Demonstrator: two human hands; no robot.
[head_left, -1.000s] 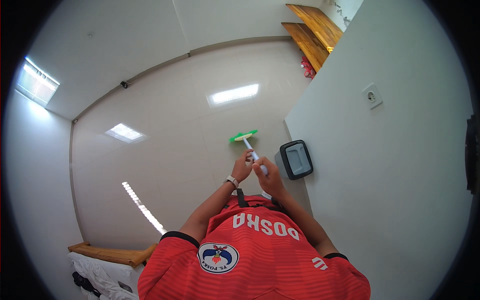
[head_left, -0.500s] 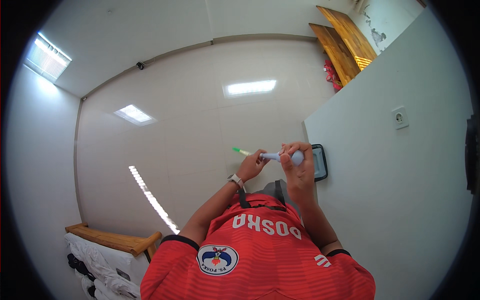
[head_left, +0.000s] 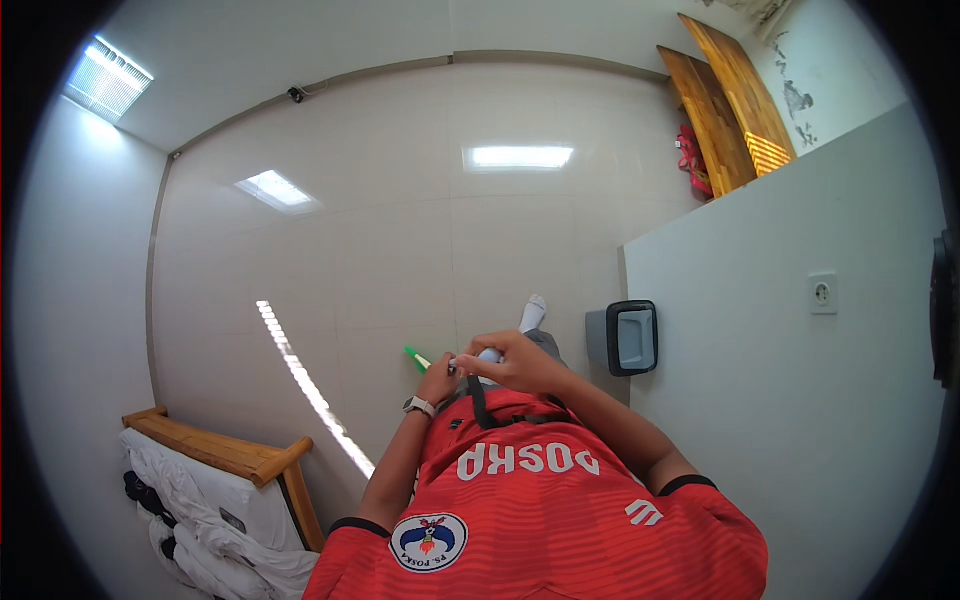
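Observation:
A long pale blue pole [head_left: 489,356] slants across my front, its rounded top end partly covered by my fingers. At its far lower end is a narrow green and pale yellow part [head_left: 417,358], low over the floor; too little of it shows to tell a broom from a mop. My left hand [head_left: 438,378], with a watch on the wrist, is closed round the pole on the side nearer the green end. Close beside it, my right hand [head_left: 515,362] is closed over the top end.
A grey bin with a black rim [head_left: 593,340] stands against the right wall [head_left: 750,330]. My white-socked foot [head_left: 534,313] shows just ahead. At lower left is a wooden-framed bed [head_left: 215,462] with rumpled white cloth. Wooden panels [head_left: 715,110] and red items [head_left: 690,160] lie far right.
Both hands have moved left and closer together, the right hand coming down toward the left. The green end has swung left and nearer. My foot and more of the bin have come into view.

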